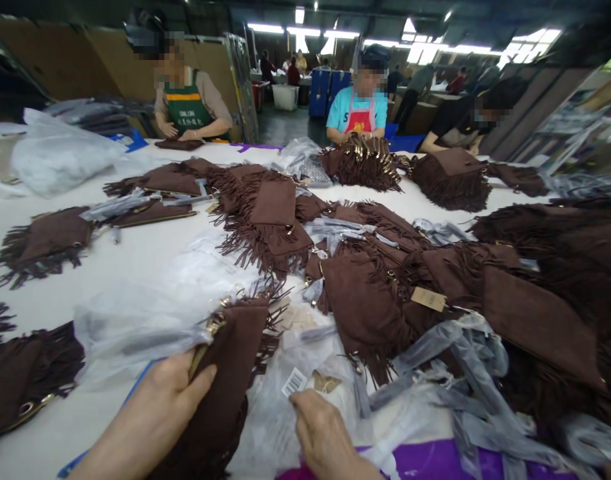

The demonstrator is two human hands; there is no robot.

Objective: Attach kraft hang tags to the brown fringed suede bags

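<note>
My left hand [178,393] is closed on the zipped edge of a dark brown fringed bag [230,353], thumb on its flat face. Gold-coloured hardware shows at the bag's upper corner, and its fringe hangs along the right side. Just right of it, my right hand [325,430] has its fingers curled together at a clear plastic bag [280,380], pinching the film below a white barcode label [294,381]. The lower part of the brown bag runs out of the picture behind my left forearm.
Piled brown fringed bags [365,300] cover the middle and right, with plastic-wrapped straps [465,353] among them. Another brown bag [30,373] lies at the left edge. Purple material [435,460] lies in front. Several people work across the white table [150,247].
</note>
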